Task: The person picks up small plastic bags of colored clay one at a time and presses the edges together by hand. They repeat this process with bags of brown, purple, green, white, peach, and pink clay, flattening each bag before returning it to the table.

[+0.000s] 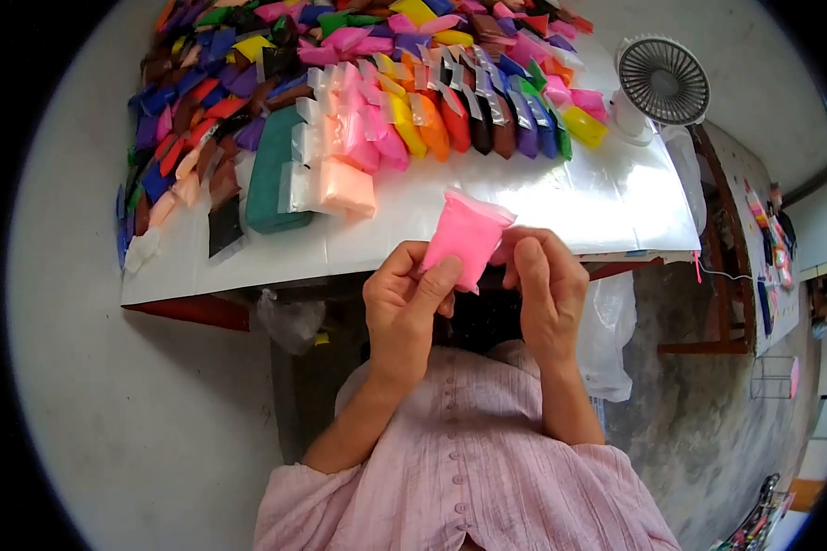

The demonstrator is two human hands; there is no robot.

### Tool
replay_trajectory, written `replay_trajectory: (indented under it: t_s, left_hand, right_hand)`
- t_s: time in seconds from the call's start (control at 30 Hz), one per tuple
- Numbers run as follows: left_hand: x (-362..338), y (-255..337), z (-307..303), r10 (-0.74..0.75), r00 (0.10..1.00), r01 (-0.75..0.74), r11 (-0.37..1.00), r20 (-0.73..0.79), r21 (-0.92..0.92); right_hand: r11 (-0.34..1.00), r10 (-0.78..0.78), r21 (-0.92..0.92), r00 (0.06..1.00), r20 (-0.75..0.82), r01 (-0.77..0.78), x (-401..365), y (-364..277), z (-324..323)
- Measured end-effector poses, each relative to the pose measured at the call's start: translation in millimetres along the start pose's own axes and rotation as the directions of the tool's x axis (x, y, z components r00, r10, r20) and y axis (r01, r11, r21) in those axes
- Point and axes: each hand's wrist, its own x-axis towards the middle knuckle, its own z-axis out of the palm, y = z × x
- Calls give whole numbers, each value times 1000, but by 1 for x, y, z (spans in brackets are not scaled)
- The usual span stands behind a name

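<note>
A small bright pink packet [470, 237], soft-looking and in clear plastic, is held up in front of the table's near edge. My left hand [404, 298] grips its lower left side, thumb on the front and fingers behind. Beside the packet's right edge is my right hand [547, 289], its fingers curled in and the thumb bent against them. Its fingertips come close to the packet's side, and what they pinch, if anything, is hidden.
On the white-covered table [524, 197] stands a row of coloured packets [455, 119], with a heap of more packets [220, 78] behind. A dark green block [276, 174] lies left of peach packets [347, 186]. A white fan [662, 83] stands at the right. Plastic bags [608, 335] hang below.
</note>
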Motion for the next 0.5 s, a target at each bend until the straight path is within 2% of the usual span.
replay_trajectory:
  t_s: [0.07, 0.1, 0.17, 0.27, 0.33, 0.4, 0.5]
  left_hand:
    - [1, -3, 1, 4, 1000, -4, 1000, -10, -27]
    - [1, -5, 3, 3, 1000, -3, 1000, 7, -11]
    - [-1, -5, 7, 1, 999, -2, 1000, 44, 24]
    - [-3, 3, 7, 1, 998, -16, 974, 68, 227]
    - [-5, 8, 6, 128, 987, -158, 894, 99, 419]
    - [-7, 9, 0, 261, 950, -310, 746, 170, 590]
    - [-7, 7, -1, 357, 900, -425, 591, 250, 686]
  right_hand:
    - [997, 80, -22, 989, 122, -78, -4, 7, -7]
    - [999, 37, -4, 994, 102, -37, -6, 7, -3]
    - [996, 91, 1, 992, 85, -92, -4, 0, 0]
    - [989, 141, 44, 989, 53, -144, -1, 0, 1]
    - [975, 195, 93, 979, 61, -200, 1, 1, -2]
    - [977, 203, 62, 978, 57, -206, 2, 0, -4]
    - [972, 232, 20, 971, 55, -234, 2, -1, -1]
